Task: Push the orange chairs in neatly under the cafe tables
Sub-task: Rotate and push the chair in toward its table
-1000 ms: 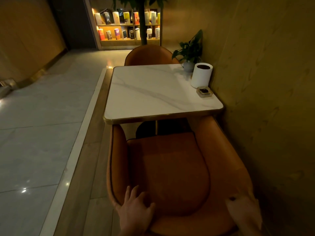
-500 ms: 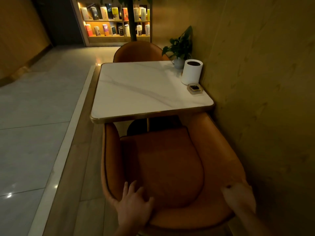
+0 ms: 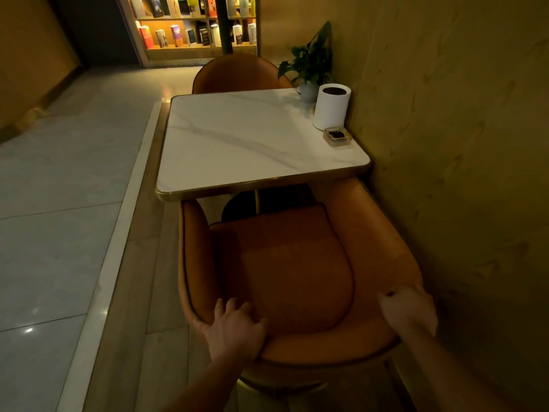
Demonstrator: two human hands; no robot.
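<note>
two hands hold the back of the near orange chair. the left hand lies over the left part of the backrest rim, fingers a little spread and bent down the inner face, thumb alongside. the right hand is curled round the rim at the right, knuckles up. the chair faces the worktop; the front ends of its arms sit just under the near gold edge, and most of the seat cushion shows outside it. its right side is near the wall. a far orange chair shows its back beyond the opposite edge. on the worktop by the wall stand a small glass dish, a white cylinder and a potted plant. a lit bookshelf stands farther back.
</note>
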